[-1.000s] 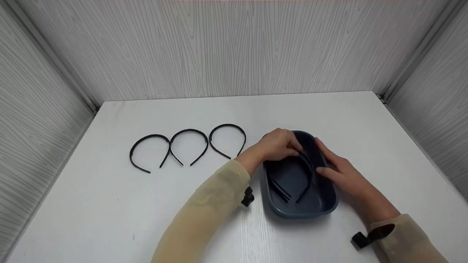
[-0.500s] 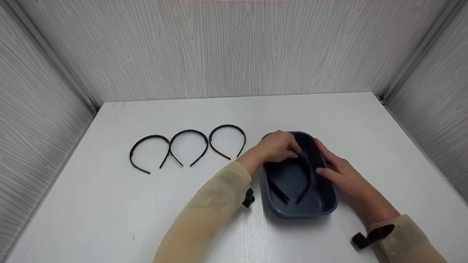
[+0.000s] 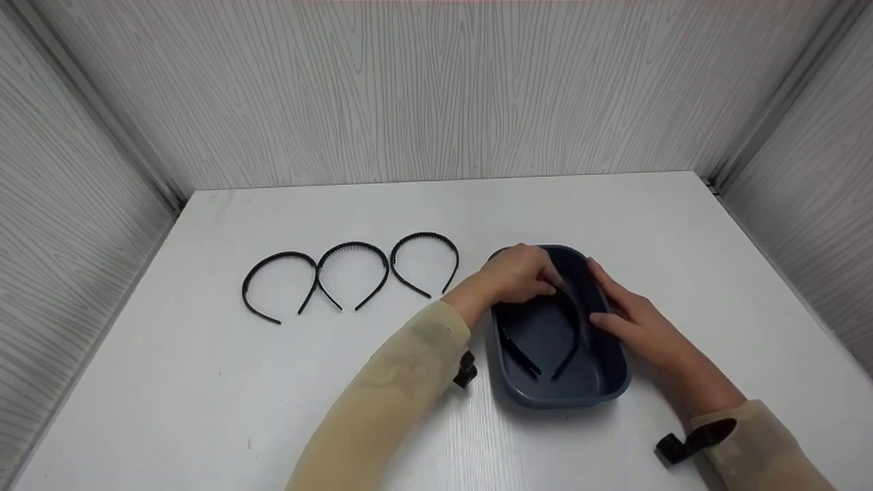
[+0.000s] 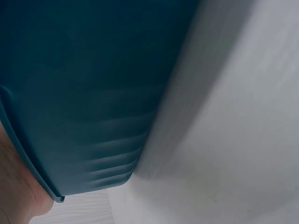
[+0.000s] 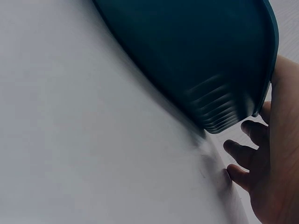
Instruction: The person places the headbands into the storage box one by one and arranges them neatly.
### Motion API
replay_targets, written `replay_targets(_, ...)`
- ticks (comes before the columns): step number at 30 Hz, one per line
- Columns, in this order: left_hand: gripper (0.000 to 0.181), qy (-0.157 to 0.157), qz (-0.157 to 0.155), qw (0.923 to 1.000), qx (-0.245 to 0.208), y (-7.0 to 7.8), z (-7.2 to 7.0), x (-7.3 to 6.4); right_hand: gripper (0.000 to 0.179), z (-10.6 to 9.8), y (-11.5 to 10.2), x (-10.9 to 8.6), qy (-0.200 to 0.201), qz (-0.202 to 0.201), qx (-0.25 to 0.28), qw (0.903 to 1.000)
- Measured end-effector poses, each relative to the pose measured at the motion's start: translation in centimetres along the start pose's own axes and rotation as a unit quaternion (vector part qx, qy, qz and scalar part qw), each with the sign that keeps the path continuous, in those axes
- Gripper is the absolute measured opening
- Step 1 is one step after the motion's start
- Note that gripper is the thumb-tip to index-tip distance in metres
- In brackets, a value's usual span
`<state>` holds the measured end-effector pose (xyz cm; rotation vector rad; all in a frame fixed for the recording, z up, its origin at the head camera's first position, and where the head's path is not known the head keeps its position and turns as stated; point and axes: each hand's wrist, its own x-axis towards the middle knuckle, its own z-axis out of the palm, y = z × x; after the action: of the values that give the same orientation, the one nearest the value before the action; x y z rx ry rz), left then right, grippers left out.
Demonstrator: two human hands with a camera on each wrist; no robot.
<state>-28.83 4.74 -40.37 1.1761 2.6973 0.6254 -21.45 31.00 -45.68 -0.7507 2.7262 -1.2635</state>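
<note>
A dark blue plastic basin (image 3: 566, 401) stands on the white table in the head view. Inside it lie black headbands (image 3: 571, 354), stacked close together; how many I cannot tell. My left hand (image 3: 520, 273) reaches over the basin's left rim, its curled fingers gripping the top of the headbands, fingertips partly hidden. With the thumb inside and the fingers outside, my right hand (image 3: 631, 317) holds the basin's right rim. In the right wrist view several fingertips of the right hand (image 5: 275, 158) show beside the basin's outer wall (image 5: 187, 46). The left wrist view shows mostly the basin's side (image 4: 88, 93).
Three toothed black headbands lie in a row left of the basin: a left one (image 3: 279, 254), a middle one (image 3: 352, 243) and a right one (image 3: 426, 234). Wood-grain panels (image 3: 436, 88) wall in the back and sides of the white table (image 3: 170, 382).
The headbands in the basin have drawn closer together, their left ends now nearly overlapping. My left hand has shifted very slightly; the right hand and basin stay put.
</note>
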Motion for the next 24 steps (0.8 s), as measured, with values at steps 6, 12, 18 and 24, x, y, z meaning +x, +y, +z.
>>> replay_targets(6,0.024,0.001,-0.004,1.0,0.002,-0.03,0.03,0.02,0.078,-0.05,0.07,0.02,0.0,-0.005,-0.002,1.0)
replay_targets(12,0.024,0.0,-0.008,0.9999,0.01,-0.06,0.11,0.06,0.077,-0.03,0.05,0.05,-0.003,-0.006,0.001,1.0)
replay_targets(18,0.024,-0.008,-0.012,0.9999,0.009,0.01,0.06,0.05,0.078,-0.05,0.0,0.03,-0.003,-0.004,0.007,1.0)
replay_targets(24,0.024,-0.013,-0.02,0.9997,0.005,0.15,-0.04,-0.03,0.078,0.01,-0.02,0.01,-0.005,-0.003,0.016,0.9998)
